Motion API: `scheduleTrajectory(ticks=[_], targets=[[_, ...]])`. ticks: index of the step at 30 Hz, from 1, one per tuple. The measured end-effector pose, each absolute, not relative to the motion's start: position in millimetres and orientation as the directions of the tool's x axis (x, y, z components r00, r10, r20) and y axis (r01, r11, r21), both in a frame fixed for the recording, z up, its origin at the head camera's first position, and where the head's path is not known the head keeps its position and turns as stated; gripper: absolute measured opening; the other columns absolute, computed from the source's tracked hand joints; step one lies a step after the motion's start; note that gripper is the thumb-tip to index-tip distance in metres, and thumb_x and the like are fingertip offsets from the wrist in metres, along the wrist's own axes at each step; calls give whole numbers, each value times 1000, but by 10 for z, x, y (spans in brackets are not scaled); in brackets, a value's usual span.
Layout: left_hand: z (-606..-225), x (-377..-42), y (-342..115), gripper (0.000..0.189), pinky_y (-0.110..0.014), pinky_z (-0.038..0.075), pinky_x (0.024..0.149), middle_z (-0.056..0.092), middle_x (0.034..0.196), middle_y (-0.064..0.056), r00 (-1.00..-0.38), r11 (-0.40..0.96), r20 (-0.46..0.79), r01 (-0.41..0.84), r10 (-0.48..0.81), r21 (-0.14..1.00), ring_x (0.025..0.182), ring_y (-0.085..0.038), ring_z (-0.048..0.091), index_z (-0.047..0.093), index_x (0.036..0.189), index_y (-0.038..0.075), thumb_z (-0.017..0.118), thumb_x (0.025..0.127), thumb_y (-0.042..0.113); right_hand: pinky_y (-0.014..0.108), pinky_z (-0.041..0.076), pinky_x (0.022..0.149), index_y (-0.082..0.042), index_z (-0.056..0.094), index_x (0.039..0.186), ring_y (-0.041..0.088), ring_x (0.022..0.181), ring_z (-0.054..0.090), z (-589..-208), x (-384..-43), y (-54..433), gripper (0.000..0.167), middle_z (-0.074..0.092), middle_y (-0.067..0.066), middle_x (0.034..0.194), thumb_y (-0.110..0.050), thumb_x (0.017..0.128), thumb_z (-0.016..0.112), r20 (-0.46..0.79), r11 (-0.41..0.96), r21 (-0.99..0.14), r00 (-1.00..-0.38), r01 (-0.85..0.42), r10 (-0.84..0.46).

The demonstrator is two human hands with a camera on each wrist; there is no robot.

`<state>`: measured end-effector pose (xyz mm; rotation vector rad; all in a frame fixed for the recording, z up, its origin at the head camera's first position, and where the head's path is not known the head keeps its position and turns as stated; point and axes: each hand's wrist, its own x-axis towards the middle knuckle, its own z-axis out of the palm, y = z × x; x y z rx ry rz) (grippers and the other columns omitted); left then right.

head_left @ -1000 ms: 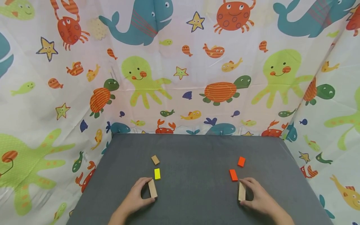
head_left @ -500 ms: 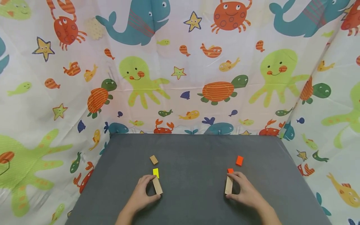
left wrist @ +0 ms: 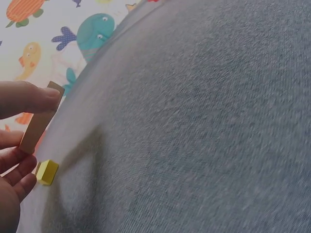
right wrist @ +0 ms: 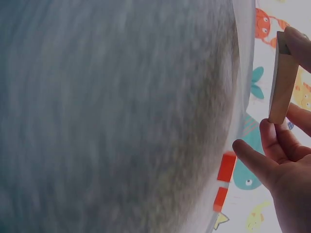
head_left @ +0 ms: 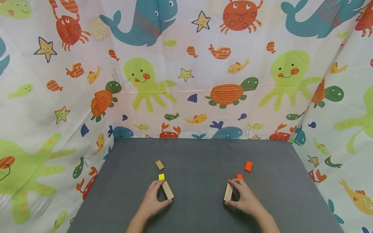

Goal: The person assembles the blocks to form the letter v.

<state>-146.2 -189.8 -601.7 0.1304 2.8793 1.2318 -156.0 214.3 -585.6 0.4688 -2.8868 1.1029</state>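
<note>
My left hand [head_left: 153, 200] pinches a plain wooden block [head_left: 167, 190] by its two ends, between thumb and fingers. A matching wooden block [head_left: 228, 192] is held the same way by my right hand [head_left: 244, 198]. Both wrist views show these blocks above the grey cloth, the left one [left wrist: 41, 119] and the right one [right wrist: 284, 82]. Just beyond the left fingertips lies a yellow block [head_left: 161, 177], partly covered by that hand in the head view. Behind the right fingers a red block [head_left: 239, 176] is partly hidden.
Farther back on the grey table [head_left: 201, 158] lie a small tan block [head_left: 159, 165] at left and a second red block [head_left: 248, 166] at right. A curtain [head_left: 186, 106] printed with sea animals stands along the back and both sides.
Both hands have carried their wooden blocks inward, so the two blocks are closer together. The yellow block and the nearer red block have become partly covered by the hands.
</note>
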Motion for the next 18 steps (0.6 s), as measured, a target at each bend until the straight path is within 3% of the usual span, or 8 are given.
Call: scheduleTrajectory(ticks=[18], targets=[[-6053,-1456,-1606,80,-55,45,101,54,134,-3,-983,682,59,164,175,713,125,-26,43,58,138,13,89,71,42,51,46,103,-4,60,137,22,119,54,-5880,-1575,1856,86,54,1,127,-32,63,97,44,681,-697,-961,-224,-271]])
